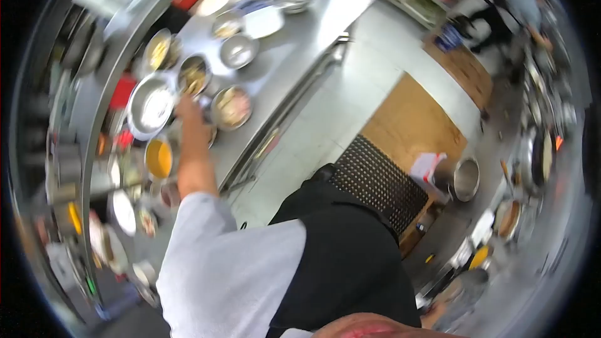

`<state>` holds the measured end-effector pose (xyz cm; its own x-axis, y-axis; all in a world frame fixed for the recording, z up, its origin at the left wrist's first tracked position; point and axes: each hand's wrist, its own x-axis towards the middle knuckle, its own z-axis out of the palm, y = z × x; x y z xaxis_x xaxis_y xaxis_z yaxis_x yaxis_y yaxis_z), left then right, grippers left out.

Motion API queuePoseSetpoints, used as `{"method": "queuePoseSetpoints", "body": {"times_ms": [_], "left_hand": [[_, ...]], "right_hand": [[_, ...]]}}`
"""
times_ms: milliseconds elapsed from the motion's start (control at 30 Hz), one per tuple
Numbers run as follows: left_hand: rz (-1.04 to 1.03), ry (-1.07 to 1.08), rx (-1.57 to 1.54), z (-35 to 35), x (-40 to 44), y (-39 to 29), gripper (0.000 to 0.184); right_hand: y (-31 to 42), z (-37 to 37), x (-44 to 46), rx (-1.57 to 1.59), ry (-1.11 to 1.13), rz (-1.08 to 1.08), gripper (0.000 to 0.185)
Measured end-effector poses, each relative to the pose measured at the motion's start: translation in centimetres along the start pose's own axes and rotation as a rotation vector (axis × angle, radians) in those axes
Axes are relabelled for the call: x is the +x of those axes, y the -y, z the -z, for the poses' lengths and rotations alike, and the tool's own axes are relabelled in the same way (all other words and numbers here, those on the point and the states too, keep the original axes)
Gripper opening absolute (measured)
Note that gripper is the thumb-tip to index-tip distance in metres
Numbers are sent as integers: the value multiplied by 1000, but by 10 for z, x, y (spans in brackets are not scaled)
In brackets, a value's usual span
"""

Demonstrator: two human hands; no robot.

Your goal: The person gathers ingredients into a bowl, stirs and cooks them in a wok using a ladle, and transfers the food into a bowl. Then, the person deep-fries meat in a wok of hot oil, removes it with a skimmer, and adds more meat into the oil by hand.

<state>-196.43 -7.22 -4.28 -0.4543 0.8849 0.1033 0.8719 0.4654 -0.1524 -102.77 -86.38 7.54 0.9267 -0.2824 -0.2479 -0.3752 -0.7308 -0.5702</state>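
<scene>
My left hand point(187, 110) reaches over the steel counter at the near rim of a metal bowl of yellowish-brown pieces point(193, 80). Its fingers are blurred and partly hidden, so I cannot make out whether they hold anything. Right of the hand is a metal bowl of pale pinkish food point(231, 107). On its left sits a wide, shiny metal basin point(151, 106). Below that basin stands a container of orange liquid point(159, 158). Beyond the hand are a bowl of yellow pieces point(160, 52) and a silvery bowl point(238, 51). My right hand is not visible.
A long metal shelf edge point(103, 97) runs along the counter's left side. On the floor lie a black perforated mat point(379, 181) and brown cardboard point(416, 116). A large metal pot point(465, 179) stands at right. Another person point(501, 22) is at the upper right.
</scene>
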Motion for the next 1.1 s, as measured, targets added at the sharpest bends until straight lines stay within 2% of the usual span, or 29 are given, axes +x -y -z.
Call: {"method": "queuePoseSetpoints", "body": {"times_ms": [33,100,167,200,233,267,300,333,367,400,433,467,500,533,567,600,633,700,733,767,800,833,867,900,967,1033,1100], "left_hand": [[38,154,52,-10,16,2,49],[-87,33,-121,-17,3,12,52],[-123,-29,-536,-21,12,23,55],[-110,-47,-973,-17,29,23,58],[-36,-92,-599,6,39,4,47],[170,-23,-829,26,58,-16,47],[584,9,-1537,59,44,-64,40],[368,91,-1502,85,12,-95,36],[150,155,-1472,149,-49,-144,32],[87,249,-1508,166,-84,-189,31],[11,340,-1525,180,-104,-231,29],[-165,515,-1610,164,-110,-268,33],[-205,672,-1668,201,-185,-318,35],[-295,896,-1683,184,-208,-363,36],[-489,1039,-1635,208,-280,-403,39],[-511,1187,-1511,208,-324,-454,42],[-585,1293,-1459,208,-379,-499,42],[-908,1583,-1418,245,-524,-563,45],[-956,1625,-1297,299,-617,-566,50],[-1139,1669,-1257,316,-682,-586,55],[-1248,1652,-1219,355,-758,-582,51],[-1569,1436,-1040,343,-798,-636,69],[-1776,1333,-1021,382,-867,-618,71],[-2019,1009,-841,387,-917,-638,70],[-2185,211,-955,398,-1012,-619,59],[-2332,114,-622,430,-1081,-581,44],[-2517,-242,-647,417,-1130,-588,35]], "right_hand": [[-12,9,4,42,0,-26,44],[-37,18,19,84,7,-70,44],[-49,29,18,124,3,-143,44],[-57,38,5,261,121,-97,31],[-70,31,3,405,40,-187,19],[-74,20,1,544,-26,-251,12],[-31,24,-39,628,-28,-338,14],[-37,28,-41,795,88,-327,16],[-58,35,-38,971,209,-308,19],[-69,46,-38,1032,308,-255,16],[-56,56,-51,1008,212,-248,12],[-71,61,-39,972,237,-121,22],[-90,55,-26,849,125,-165,43],[-90,50,-30,641,6,-142,61],[-88,47,-40,415,-82,-118,70],[-122,24,-25,118,-186,-45,74],[-112,40,-52,59,-204,41,73],[-88,93,-93,535,160,-286,70],[-117,78,-92,407,-15,-67,69],[-143,62,-92,263,-188,148,68],[-139,70,-105,286,-182,131,70],[-144,65,-112,364,-217,135,70],[-148,70,-118,399,-195,113,72],[-149,78,-126,431,-169,97,73],[-153,82,-139,482,-148,22,73],[-168,77,-149,437,-175,57,74],[-176,87,-160,418,-131,-44,75]]}}
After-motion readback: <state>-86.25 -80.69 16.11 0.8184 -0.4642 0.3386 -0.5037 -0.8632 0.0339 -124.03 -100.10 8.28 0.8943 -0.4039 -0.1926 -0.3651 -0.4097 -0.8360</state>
